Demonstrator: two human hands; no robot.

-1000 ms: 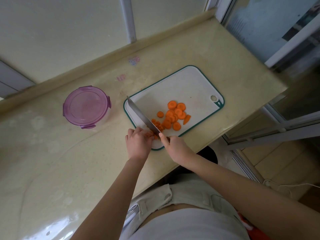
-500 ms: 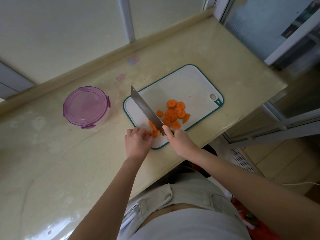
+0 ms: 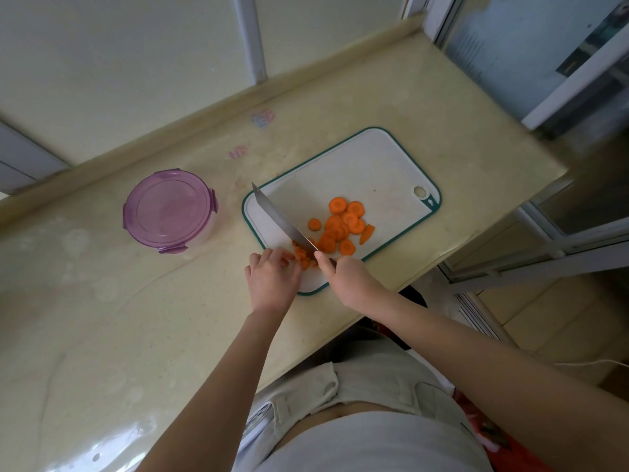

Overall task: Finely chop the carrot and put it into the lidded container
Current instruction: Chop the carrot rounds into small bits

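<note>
A white cutting board [image 3: 374, 165] with a green rim lies on the counter. Round carrot slices [image 3: 343, 223] are heaped at its middle. A small pile of chopped carrot [image 3: 301, 255] sits near the board's front corner. My right hand [image 3: 350, 277] grips the handle of a knife [image 3: 279, 219], forefinger along the blade's back, blade down on the chopped pile. My left hand [image 3: 272, 277] holds the chopped carrot with curled fingertips, just left of the blade. The lidded container [image 3: 170, 209], round with a purple lid clipped on, stands left of the board.
The beige counter [image 3: 102, 318] runs left and toward me, with a raised back edge along the wall. Its right edge drops off just past the board, beside window frames [image 3: 561, 233]. My torso is close to the front edge.
The knife rose off the board half a second ago and has come back down onto the chopped carrot. My left hand has stayed by the pile.
</note>
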